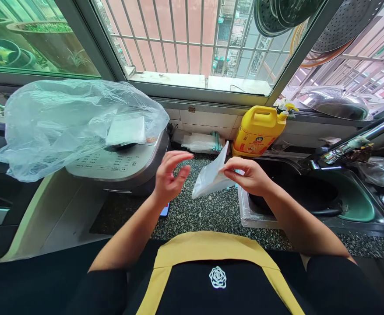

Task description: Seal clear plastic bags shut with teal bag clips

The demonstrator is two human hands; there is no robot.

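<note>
Pinched between the thumb and fingers of my right hand [249,175] is a folded white plastic sheet [208,177], thin and slightly see-through. It hangs tilted over the speckled counter [205,216], one corner pointing up and the other down to the left. My left hand [172,177] is raised just left of the sheet without touching it, thumb and fingers apart and nothing in them. Partly hidden below my left wrist lies a flat thing with a lit blue edge [165,211], perhaps a phone.
A large clear plastic bag [57,122] covers part of a silver-topped appliance [119,164] at left. By the wall are clear packets [200,142] and a yellow pump jug [255,131]. At right, a black pan [297,192] sits in the sink [359,197], under a faucet [352,146].
</note>
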